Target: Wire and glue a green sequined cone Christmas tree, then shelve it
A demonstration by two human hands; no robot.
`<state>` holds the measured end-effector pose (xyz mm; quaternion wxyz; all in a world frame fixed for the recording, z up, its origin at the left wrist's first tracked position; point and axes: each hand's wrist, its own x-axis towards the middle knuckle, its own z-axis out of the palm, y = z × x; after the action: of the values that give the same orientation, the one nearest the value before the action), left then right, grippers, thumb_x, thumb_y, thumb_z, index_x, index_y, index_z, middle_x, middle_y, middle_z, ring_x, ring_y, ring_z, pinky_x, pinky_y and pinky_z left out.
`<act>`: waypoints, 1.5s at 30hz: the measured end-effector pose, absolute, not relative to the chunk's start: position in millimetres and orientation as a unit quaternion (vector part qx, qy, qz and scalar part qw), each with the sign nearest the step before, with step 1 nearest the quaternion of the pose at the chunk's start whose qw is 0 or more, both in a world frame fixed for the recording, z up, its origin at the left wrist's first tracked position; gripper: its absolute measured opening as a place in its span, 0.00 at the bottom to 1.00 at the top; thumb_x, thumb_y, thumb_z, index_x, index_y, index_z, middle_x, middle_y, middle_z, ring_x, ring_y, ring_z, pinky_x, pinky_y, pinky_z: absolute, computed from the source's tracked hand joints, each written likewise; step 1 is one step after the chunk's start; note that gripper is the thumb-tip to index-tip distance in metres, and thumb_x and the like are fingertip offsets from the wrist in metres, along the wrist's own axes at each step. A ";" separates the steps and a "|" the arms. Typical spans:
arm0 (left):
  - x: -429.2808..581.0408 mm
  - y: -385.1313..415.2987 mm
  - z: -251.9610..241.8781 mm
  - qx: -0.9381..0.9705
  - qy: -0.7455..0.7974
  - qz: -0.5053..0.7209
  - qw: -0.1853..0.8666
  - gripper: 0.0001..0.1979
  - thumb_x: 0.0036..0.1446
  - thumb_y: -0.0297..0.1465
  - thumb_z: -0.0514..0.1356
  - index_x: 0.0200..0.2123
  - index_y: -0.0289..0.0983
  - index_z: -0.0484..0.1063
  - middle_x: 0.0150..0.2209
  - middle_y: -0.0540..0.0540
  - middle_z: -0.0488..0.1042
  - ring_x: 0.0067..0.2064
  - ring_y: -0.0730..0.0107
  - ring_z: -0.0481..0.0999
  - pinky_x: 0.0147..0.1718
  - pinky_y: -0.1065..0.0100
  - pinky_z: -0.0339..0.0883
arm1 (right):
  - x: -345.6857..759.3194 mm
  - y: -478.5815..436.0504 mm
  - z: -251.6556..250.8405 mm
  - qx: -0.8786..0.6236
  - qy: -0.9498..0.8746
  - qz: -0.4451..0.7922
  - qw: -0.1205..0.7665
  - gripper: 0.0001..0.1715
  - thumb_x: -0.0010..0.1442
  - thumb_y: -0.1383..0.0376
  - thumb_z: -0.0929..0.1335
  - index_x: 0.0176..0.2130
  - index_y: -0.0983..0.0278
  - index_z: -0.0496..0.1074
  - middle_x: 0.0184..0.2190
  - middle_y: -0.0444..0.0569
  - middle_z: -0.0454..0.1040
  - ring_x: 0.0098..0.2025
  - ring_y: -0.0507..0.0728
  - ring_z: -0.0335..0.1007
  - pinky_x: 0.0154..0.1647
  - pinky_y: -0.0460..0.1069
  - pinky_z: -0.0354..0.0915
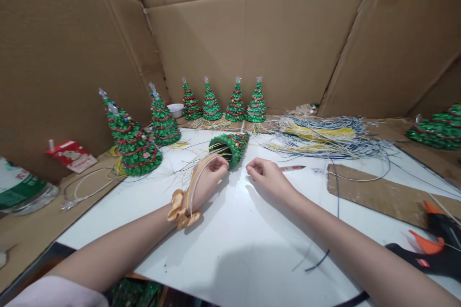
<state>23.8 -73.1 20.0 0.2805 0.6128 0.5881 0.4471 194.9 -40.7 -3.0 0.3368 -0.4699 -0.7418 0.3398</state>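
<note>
A small green Christmas tree (239, 146) with red garland lies on its side on the white tabletop (230, 240). Its hollow base faces my left hand (208, 177), and thin yellow and white wires (194, 177) run from there over the back of that hand toward the wrist. The left fingers are pinched together close to the base's rim; what is between them is hidden. Just right of the tree, my right hand (264, 176) is closed, thumb against curled fingers. Anything in that pinch is too small to make out.
Several finished trees (236, 100) stand along the back and left. A bundle of wires (320, 134) lies at back right, near a pen (293, 168) and a cardboard strip (382, 194). At right lies a black-and-orange glue gun (432, 244); left, a red drink carton (74, 156).
</note>
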 end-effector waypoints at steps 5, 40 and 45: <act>25.8 -74.7 20.6 0.583 0.583 0.449 0.343 0.06 0.41 0.30 0.55 0.27 0.35 0.67 0.23 0.52 0.66 0.25 0.75 0.63 0.24 0.74 0.56 | 195.2 -41.5 -3.5 -0.468 -0.741 0.347 0.334 0.11 0.55 0.65 0.61 0.29 0.67 0.71 0.24 0.48 0.72 0.26 0.52 0.66 0.28 0.45 0.58; 27.0 -84.7 25.4 0.738 0.533 0.337 0.242 0.08 0.53 0.35 0.55 0.27 0.36 0.65 0.26 0.51 0.65 0.28 0.72 0.62 0.28 0.71 0.54 | 196.0 -42.4 -6.2 -0.459 -0.745 0.351 0.334 0.11 0.56 0.64 0.62 0.28 0.65 0.71 0.22 0.45 0.72 0.25 0.51 0.65 0.26 0.45 0.58; 20.5 -75.1 22.2 0.712 0.597 0.333 0.161 0.17 0.57 0.37 0.50 0.19 0.36 0.63 0.20 0.50 0.63 0.25 0.71 0.61 0.27 0.68 0.54 | 196.2 -42.9 -4.1 -0.467 -0.743 0.349 0.330 0.11 0.56 0.64 0.62 0.29 0.65 0.71 0.25 0.47 0.73 0.26 0.52 0.66 0.28 0.46 0.58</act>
<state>20.5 -75.1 22.2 0.1609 0.7123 0.5969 0.3325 196.2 -42.9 -4.1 0.3302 -0.4670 -0.7426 0.3486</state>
